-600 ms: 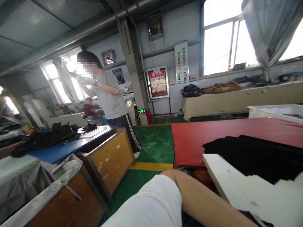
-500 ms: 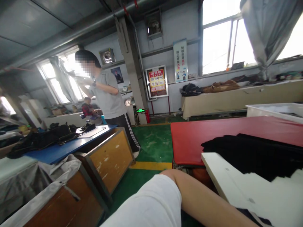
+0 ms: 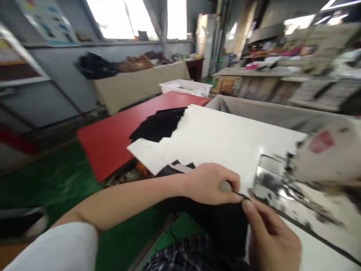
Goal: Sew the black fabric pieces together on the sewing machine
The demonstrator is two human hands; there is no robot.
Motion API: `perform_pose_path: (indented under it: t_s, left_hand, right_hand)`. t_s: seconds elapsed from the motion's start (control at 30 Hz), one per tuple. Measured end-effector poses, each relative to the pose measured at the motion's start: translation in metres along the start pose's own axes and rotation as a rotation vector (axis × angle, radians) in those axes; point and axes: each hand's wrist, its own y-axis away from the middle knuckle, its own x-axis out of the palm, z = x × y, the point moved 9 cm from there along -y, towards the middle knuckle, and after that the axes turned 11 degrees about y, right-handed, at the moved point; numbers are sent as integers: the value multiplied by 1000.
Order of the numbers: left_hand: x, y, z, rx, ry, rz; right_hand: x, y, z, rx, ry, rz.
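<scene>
Currently both hands are on one piece of black fabric (image 3: 225,226) at the near edge of the white tabletop (image 3: 225,139), just left of the sewing machine (image 3: 324,165). Left hand (image 3: 211,184) lies knuckles-up on the cloth, fingers curled and pressing it flat, probably to keep the edge from sliding. Right hand (image 3: 272,241) comes in from below, thumb and forefinger pinched narrow on the fabric's edge right beside the left thumb, looks like aligning it toward the metal plate (image 3: 270,180) of the machine. Most of the fabric hangs off the tabletop over the lap. More black pieces (image 3: 158,126) sit stacked further back, partly on the red tabletop (image 3: 113,139). Frame is motion-blurred, so the finer grip detail is unclear.
</scene>
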Motion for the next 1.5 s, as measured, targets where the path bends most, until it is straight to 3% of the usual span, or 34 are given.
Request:
perform_pose_path:
  t_s: [0.1,0.5,0.7,0.8,0.93,1.0,1.07,1.17,1.37,1.5]
  left_hand:
    - [1,-8,11,6,27,-1]
    - [15,-25,18,-89,34,55]
    - [16,-28,24,-96,191,60]
    - [16,-30,27,-111,297,76]
    - [16,-32,30,-138,395,118]
    - [18,-36,33,-159,418,133]
    - [23,-46,39,-174,420,143]
    - [38,-78,54,-164,292,155]
    - [69,-162,83,-184,-100,102]
    - [76,-188,88,-240,-190,81]
  right_hand:
    - [-17,-4,0,60,-23,-118]
    - [-21,-7,4,53,-41,-81]
    - [-21,-5,2,40,27,-69]
    - [-30,-6,8,-105,173,-94]
    - [-36,6,47,-688,544,-151]
    - [-30,17,60,-972,711,-81]
    - [-27,19,62,-1130,811,26]
    - [-35,2,51,-1174,970,122]
    - [-66,-56,12,-1095,1198,204]
    - [-78,-76,1,-1039,1228,229]
